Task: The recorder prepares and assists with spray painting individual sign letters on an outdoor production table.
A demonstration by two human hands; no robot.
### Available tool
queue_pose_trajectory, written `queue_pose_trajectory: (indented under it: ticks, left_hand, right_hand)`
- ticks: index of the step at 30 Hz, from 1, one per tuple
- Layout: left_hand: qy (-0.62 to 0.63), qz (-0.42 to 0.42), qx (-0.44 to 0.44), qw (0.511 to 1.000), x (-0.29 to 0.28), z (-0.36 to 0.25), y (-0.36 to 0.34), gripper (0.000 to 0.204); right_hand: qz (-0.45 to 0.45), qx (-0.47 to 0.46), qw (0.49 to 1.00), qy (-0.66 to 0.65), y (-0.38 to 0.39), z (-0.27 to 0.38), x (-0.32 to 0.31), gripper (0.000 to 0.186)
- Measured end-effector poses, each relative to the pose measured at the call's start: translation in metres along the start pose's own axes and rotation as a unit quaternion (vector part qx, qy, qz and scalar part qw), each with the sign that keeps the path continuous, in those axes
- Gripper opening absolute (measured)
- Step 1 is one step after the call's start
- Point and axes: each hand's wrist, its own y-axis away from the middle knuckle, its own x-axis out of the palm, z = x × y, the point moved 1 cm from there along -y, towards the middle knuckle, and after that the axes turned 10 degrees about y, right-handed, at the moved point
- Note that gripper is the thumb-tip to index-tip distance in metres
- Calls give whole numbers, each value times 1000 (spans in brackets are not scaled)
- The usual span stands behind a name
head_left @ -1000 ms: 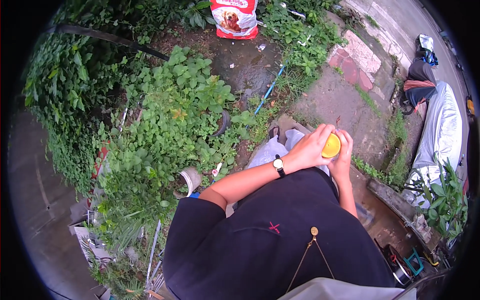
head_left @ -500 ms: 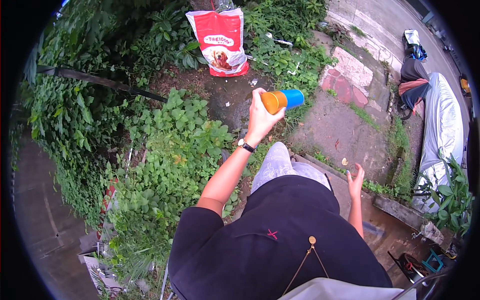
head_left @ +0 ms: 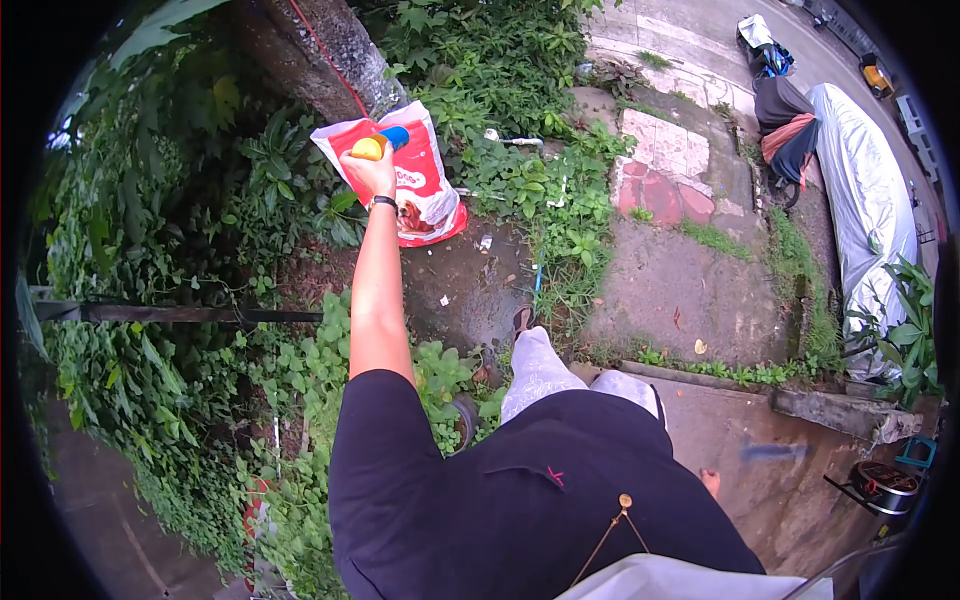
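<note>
My left hand (head_left: 372,172) is stretched forward, its fingers closed round a yellow cup (head_left: 366,149) with a blue cup (head_left: 394,136) joined to it end to end. The hand and cups overlap the upper part of a red-and-white plastic bag (head_left: 432,175) with a dog picture, standing at the foot of a tree trunk (head_left: 340,70); whether they touch the bag I cannot tell. My right hand (head_left: 710,482) is low at my right side, mostly hidden by my body, its fingers unclear.
Dense plants (head_left: 120,370) cover the left, crossed by a dark bar (head_left: 180,312). A cracked pavement (head_left: 680,300) lies right, with a low concrete edge (head_left: 830,410), a silver-covered object (head_left: 870,220), a dark fabric-covered object (head_left: 785,130) and a dark round item (head_left: 885,485).
The cups went from both hands to my left hand alone, which has reached forward to the bag. My right hand let go and dropped to my side. My leg has stepped forward.
</note>
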Motion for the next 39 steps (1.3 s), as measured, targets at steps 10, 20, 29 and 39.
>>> queue_pose_trajectory:
  ticks: [10, 20, 29, 39]
  left_hand:
    - [24, 25, -108, 994, 172, 169, -119, 66]
    - [-240, 105, 11, 965, 210, 166, -75, 77]
    - [-165, 759, 141, 614, 60, 104, 342, 33]
    - [321, 674, -662, -60, -49, -363, 595, 58]
  right_hand:
    - [166, 6, 962, -215, 145, 256, 5, 29]
    - [69, 93, 974, -196, 204, 238, 3, 29]
    - [146, 198, 928, -279, 219, 107, 69, 39]
    - [108, 230, 894, -368, 204, -157, 106, 37]
